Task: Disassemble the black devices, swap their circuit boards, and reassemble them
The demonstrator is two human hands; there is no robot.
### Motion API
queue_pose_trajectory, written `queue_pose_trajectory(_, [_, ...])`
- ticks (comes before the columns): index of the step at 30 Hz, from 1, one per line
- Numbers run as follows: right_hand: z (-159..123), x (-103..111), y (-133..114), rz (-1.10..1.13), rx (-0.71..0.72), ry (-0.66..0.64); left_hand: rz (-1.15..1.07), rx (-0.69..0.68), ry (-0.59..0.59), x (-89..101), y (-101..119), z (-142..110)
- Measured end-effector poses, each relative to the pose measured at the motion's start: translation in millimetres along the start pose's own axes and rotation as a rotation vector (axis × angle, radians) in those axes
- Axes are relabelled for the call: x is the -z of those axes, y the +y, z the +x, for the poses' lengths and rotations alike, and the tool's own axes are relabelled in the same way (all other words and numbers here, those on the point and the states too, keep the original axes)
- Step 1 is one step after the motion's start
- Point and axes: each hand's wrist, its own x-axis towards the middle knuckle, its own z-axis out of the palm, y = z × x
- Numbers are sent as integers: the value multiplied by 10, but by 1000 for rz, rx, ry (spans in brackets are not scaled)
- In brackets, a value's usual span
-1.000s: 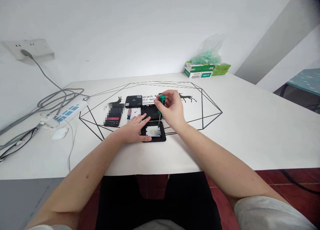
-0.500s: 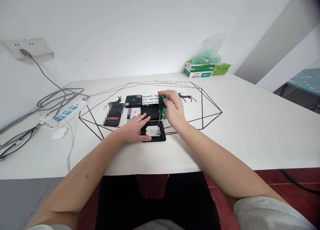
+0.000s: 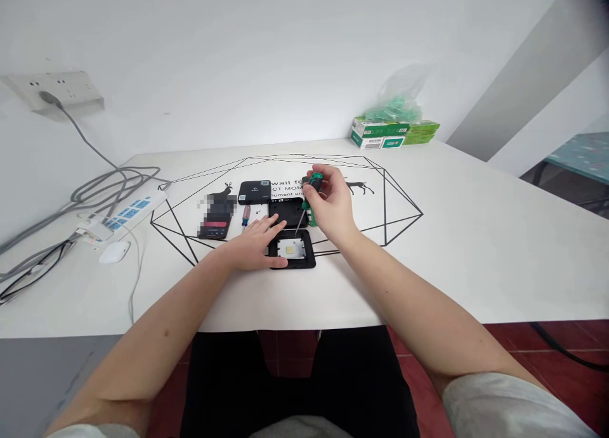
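My right hand is closed round the green and black handle of a screwdriver, whose shaft slants down to the left. Its tip is near the upper edge of an opened black device with a silver plate inside; whether it touches cannot be made out. My left hand lies with fingers spread over the left side of that device, thumb along its lower left. Just behind it rests an empty-looking black cover. A second screwdriver, with a reddish clear handle, lies beside my left fingers.
Another black box and a phone lie left of the work. Farther left are a power strip, coiled cables and a white earphone case. Green and white boxes under a plastic bag stand at the back right.
The screwdriver's tip has moved from the plate's upper right leftward to the device's upper edge, and its handle now leans more to the right. My left hand stays in place.
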Motion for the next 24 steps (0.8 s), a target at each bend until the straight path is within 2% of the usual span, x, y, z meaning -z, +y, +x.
queue_pose_trajectory(2, [1, 1, -2, 43, 8, 11, -16, -34, 70, -11, -27, 6])
queue_pose_trajectory(6, [-18, -10, -19, 85, 37, -17, -9, -155, 331, -44, -69, 49])
queue_pose_trajectory(9, [-40, -31, -33, 105, 40, -35, 9, -220, 457, -73, -89, 110])
queue_pose_trajectory(13, [-70, -59, -36, 149, 14, -46, 3, -226, 499, -102, -104, 197])
queue_pose_trajectory(17, [-72, -58, -23, 132, 38, -57, 5, -197, 466, -77, -112, 225])
queue_pose_trajectory(24, [-47, -26, -2, 53, 113, -40, 124, 103, 473, 26, -237, 224])
